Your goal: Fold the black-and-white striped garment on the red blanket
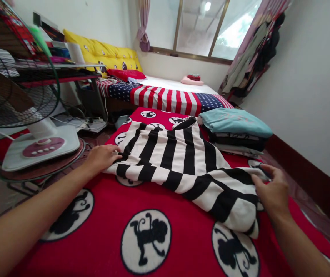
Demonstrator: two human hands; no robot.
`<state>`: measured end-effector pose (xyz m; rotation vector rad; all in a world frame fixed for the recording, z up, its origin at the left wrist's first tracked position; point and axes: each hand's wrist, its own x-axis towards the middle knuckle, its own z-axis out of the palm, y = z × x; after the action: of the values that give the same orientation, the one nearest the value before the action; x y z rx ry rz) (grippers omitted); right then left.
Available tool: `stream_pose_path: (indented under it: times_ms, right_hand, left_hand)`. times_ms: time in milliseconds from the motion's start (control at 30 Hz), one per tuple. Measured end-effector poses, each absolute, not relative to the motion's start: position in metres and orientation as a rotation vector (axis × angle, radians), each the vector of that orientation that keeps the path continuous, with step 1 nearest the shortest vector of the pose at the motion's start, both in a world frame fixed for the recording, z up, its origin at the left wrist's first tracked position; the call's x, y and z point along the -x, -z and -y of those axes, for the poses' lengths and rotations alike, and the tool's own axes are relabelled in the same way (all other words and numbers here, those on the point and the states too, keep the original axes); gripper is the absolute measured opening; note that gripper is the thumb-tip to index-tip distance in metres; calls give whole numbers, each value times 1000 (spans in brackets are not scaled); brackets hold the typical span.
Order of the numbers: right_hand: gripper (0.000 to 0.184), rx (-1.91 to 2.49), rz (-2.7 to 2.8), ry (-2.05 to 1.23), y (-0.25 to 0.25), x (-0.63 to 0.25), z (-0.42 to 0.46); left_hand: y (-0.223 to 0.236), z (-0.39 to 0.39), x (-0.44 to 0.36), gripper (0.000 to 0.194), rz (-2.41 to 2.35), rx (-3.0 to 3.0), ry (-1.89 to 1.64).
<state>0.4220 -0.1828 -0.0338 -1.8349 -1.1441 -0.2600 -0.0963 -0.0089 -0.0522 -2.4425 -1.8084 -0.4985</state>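
A black-and-white striped shirt (165, 154) lies spread on a red blanket (101, 231) printed with monkey figures in white circles. Its near side is folded over, and one end hangs toward me at the right. At the garment's left edge, my left hand (103, 157) has its fingers closed on the cloth. My right hand (273, 188) pinches the fabric at the right end, thumb toward me. Just beyond, a stack of folded clothes rests on the blanket, with a light blue garment (235, 122) on top and darker ones (237, 141) below.
An electric fan (42, 142) stands on a round stool (75, 157) to the left, near a desk (67, 79). Behind is a bed with a stars-and-stripes cover (165, 98) and a yellow cushion (110, 54). Clothes (248, 57) hang by the window at right.
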Motion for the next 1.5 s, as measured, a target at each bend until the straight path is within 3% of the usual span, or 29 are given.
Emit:
stream_pose_path:
  times_ms: [200,367,533,733,900,1000,1100,1200,1367,1500]
  right_hand:
    - [12,1491,1782,221,21,-332,189]
    - [16,1409,1985,108,49,-300,170]
    - [19,1600,1924,86,77,-301,149]
    - [16,1546,1877,32,82,-300,151]
    - [10,1511,1877,-31,77,-299,156]
    - [10,1493,1872,-61,75,-298,157]
    - [12,1489,1811,-49,76,-297,158]
    - [16,1533,1720,-8,77,-296,158]
    - [7,1740,1687,144,81,-290,155]
    - [6,1810,1710,176,81,-287,154]
  left_hand:
    - [41,48,109,32,1643,2161,956]
    - [59,96,102,34,1594,2384,1094]
    - [71,120,86,20,1385,2640,1218]
    - [52,76,73,30,1589,2570,1291]
    - [49,26,68,44,1884,2784,1013]
    - [48,17,64,32,1845,2829,863]
    - [43,24,58,16,1793,2701,1001]
    - [46,31,51,13,1651,2444,1258]
    - [67,22,37,15,1633,2397,1209]
    - [67,27,30,15,1580,2321,1366]
